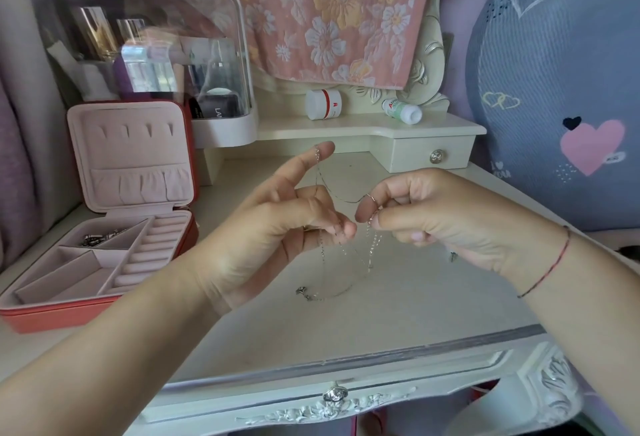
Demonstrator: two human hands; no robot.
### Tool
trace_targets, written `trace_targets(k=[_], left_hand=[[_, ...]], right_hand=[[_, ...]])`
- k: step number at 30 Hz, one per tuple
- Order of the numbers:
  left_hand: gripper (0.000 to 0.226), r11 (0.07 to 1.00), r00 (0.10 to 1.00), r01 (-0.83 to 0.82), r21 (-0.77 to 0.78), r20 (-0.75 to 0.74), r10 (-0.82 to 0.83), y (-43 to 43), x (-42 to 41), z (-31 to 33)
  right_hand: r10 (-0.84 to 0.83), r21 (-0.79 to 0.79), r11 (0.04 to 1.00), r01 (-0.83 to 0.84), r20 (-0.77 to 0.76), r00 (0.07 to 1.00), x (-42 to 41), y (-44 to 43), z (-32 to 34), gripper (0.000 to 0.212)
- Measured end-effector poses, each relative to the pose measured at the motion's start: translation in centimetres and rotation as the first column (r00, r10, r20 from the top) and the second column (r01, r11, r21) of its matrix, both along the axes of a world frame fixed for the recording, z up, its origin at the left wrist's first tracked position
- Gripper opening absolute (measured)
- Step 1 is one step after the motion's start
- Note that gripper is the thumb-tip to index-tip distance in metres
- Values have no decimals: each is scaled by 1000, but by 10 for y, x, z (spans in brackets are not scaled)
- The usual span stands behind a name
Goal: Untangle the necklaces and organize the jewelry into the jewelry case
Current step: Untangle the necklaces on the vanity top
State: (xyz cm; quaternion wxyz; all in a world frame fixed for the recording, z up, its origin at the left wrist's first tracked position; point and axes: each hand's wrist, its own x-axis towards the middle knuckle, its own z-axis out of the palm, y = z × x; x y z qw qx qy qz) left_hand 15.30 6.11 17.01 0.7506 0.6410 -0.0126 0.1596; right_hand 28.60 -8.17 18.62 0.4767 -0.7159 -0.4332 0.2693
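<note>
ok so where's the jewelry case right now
In the head view the open jewelry case sits at the left edge of the dressing table, just in front of the clear cosmetics box.

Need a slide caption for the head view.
Left hand and right hand pinch tangled silver necklaces over the dressing table; open jewelry case sits left.
</note>
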Motion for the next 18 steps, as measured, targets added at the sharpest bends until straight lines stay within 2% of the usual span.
trace_targets(k=[4, 9, 12, 18], left_hand=[[73, 1000, 1000, -16, -3, -7, 16, 7, -1, 9], [66, 993, 991, -96, 70, -85, 102, 17, -3, 14], [65, 988, 982, -84, 130, -156, 104, 18, -5, 14], [47, 978, 962, -66, 197, -249, 115, 16, -5, 12]], right_hand=[[-10, -36, 999, 10, -14, 1000, 4, 0, -8, 18], [-39, -115, 992, 43, 42, 998, 4, 1, -23, 5], [5, -141, 990, 9, 98, 995, 1, 1, -28, 7], [57, -186, 982, -25, 169, 984, -4, -1, -33, 9]])
